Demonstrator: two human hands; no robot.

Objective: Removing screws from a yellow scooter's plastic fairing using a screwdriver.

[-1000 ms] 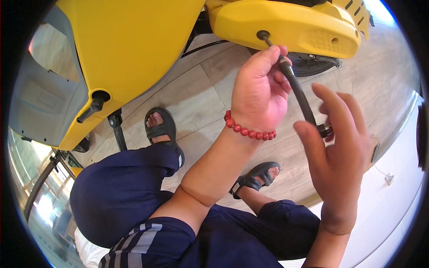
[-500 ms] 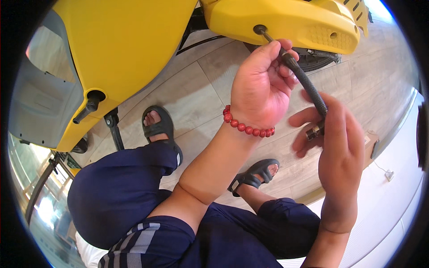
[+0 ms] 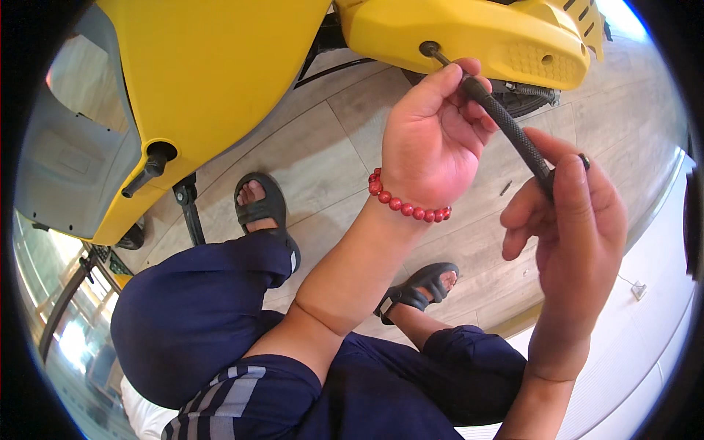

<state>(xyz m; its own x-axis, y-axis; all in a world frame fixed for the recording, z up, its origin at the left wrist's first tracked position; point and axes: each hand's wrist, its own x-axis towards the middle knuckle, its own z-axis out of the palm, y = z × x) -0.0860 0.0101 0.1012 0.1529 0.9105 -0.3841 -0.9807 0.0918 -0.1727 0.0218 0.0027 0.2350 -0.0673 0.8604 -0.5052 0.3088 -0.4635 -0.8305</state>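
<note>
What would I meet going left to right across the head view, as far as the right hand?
Grey panel → black stub → black strut → left sandal → left hand → dark tool handle → right hand.

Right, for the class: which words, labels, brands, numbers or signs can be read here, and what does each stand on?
None can be read.
Tool: no legible marking.
Yellow cover: no legible lettering.
Grey panel: any marking is too faint to read.
Pale patch on the right sandal: too small to tell whether it is lettered.
</note>
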